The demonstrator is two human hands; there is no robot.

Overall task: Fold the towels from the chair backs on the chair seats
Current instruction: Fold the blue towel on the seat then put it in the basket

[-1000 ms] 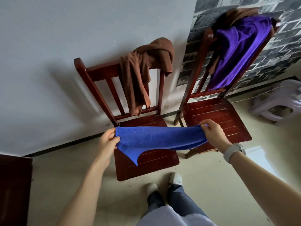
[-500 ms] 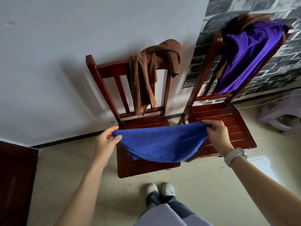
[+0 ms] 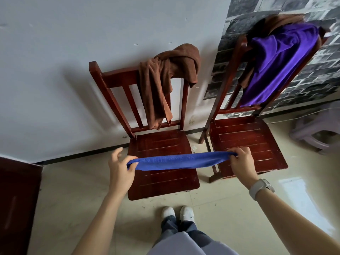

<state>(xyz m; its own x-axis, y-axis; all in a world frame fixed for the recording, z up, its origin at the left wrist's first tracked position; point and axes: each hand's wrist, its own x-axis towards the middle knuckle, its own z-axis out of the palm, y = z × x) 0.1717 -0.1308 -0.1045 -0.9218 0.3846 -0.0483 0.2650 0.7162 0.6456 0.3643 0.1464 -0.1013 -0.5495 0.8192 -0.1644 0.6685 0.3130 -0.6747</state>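
Both arms reach forward and down, forearms bare, with a pale watch (image 3: 262, 187) on the right wrist. The left hand (image 3: 120, 168) pinches one end of a blue terry towel (image 3: 179, 161) between thumb and a finger, its other fingers spread and lifted; the right hand (image 3: 242, 162) is clenched, knuckles up, around the opposite end. The towel is stretched taut between the hands as a narrow band, held in the air over the seat of the left dark red wooden chair (image 3: 161, 162), with its right end reaching toward the second dark red wooden chair (image 3: 244, 142) just beyond the right hand. There are two chairs, side by side against the wall. Four towels can be counted: the blue one in the hands, a brown towel (image 3: 161, 83) draped over the chair back beyond the left hand, and, beyond the right hand, a purple towel (image 3: 279, 59) lying over another brown towel (image 3: 283, 20). One grey plastic stool (image 3: 316, 131) stands far to the right of the right hand.
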